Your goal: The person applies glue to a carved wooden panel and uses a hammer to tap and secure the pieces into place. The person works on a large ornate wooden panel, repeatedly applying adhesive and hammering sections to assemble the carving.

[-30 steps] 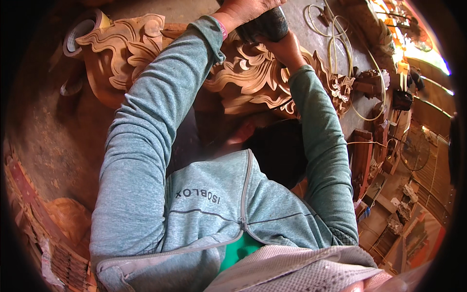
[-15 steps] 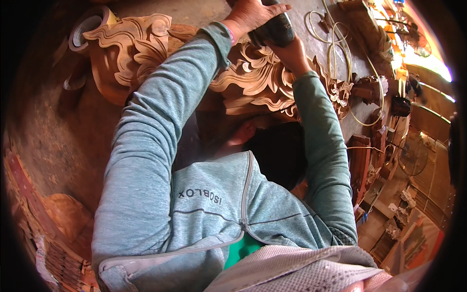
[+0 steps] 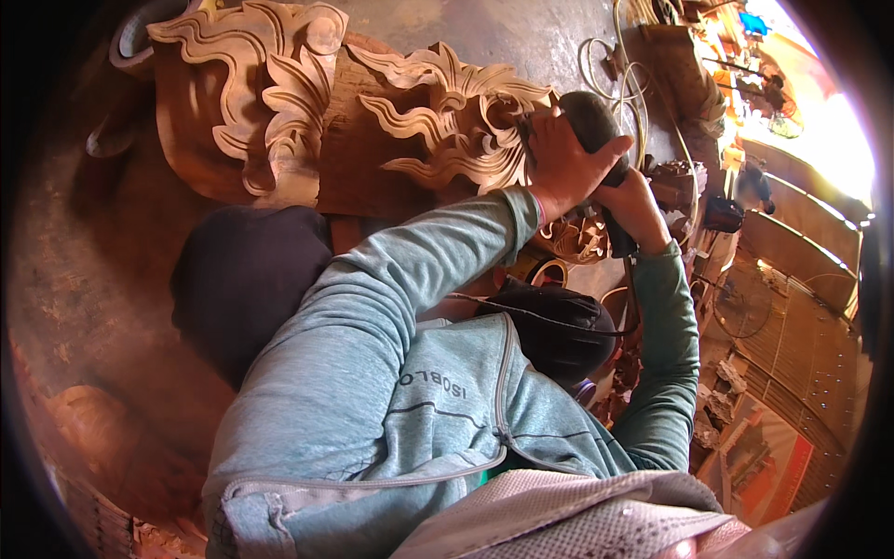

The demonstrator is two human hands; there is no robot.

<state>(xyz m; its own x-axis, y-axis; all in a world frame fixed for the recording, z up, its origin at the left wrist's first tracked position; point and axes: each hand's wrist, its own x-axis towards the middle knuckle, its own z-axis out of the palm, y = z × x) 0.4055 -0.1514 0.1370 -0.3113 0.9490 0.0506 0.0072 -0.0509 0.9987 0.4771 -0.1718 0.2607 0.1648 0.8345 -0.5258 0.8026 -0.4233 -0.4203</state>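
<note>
My left hand point(image 3: 562, 166) is wrapped over the dark body of a corded power tool point(image 3: 589, 119), its thumb lying across the casing. Lower on the same tool, my right hand point(image 3: 636, 207) is closed round it, with a dark part sticking out below the fist. The tool is over the right end of a carved wooden panel point(image 3: 438, 116), which has flame-like scrolls and leaves in relief. My hands hide its working end, so I cannot tell whether it touches the wood. A second carved piece point(image 3: 293, 116) with curling leaves adjoins the panel on the left.
My dark-clad knees point(image 3: 247, 279) show on both sides of my jacket. A pale hose point(image 3: 643, 93) lies coiled beyond the panel. A wide tape roll point(image 3: 135, 42) is at far left, and a yellow-rimmed round thing point(image 3: 551, 272) lies under my forearms. Wood scraps point(image 3: 726, 382) are at right.
Both hands and the tool have moved right and nearer to me, from the panel's far edge to its right end. More of the carving and both knees now show.
</note>
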